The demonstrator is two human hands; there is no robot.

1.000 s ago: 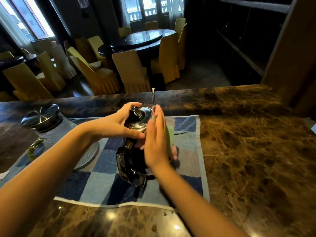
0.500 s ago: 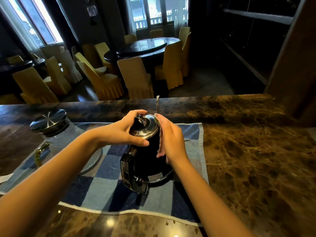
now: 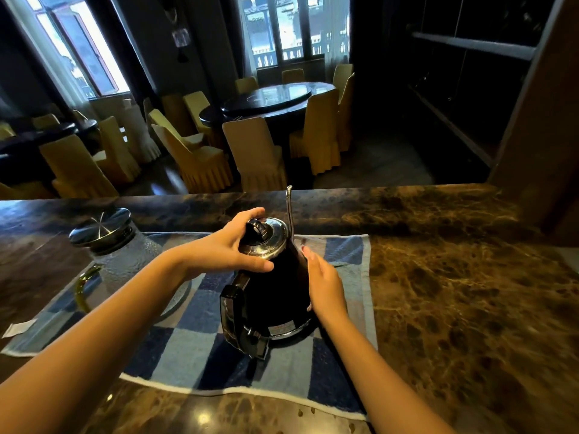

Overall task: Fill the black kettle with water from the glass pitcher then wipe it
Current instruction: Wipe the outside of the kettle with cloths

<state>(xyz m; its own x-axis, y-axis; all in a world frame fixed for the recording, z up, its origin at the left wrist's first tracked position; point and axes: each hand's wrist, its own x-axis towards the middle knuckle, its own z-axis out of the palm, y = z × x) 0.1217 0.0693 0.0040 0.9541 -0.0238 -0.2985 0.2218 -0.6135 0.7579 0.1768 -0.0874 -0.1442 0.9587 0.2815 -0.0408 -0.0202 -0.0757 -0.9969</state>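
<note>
**Wiping stage.** The black kettle (image 3: 272, 292), a cone-shaped body with a chromed lid (image 3: 271, 238), stands upright right of centre on the blue-checked towel (image 3: 175, 349), which is spread over the brown marble worktop (image 3: 454, 292). Its long axis is vertical. The thin gooseneck spout (image 3: 289, 211) rises toward the towel's far edge, and the black handle (image 3: 232, 311) faces the towel's near-left corner. The left hand (image 3: 225, 249) curls over the lid, gripping the kettle's top. The right hand (image 3: 326, 283) lies flat, fingers straight, against the right flank. Whether a cloth sits beneath its palm cannot be told. The kettle lies between the hands, touching both. The ribbed glass pitcher (image 3: 125, 261) stands at the towel's left end. The wiping stroke probably follows the vertical flank.
</note>
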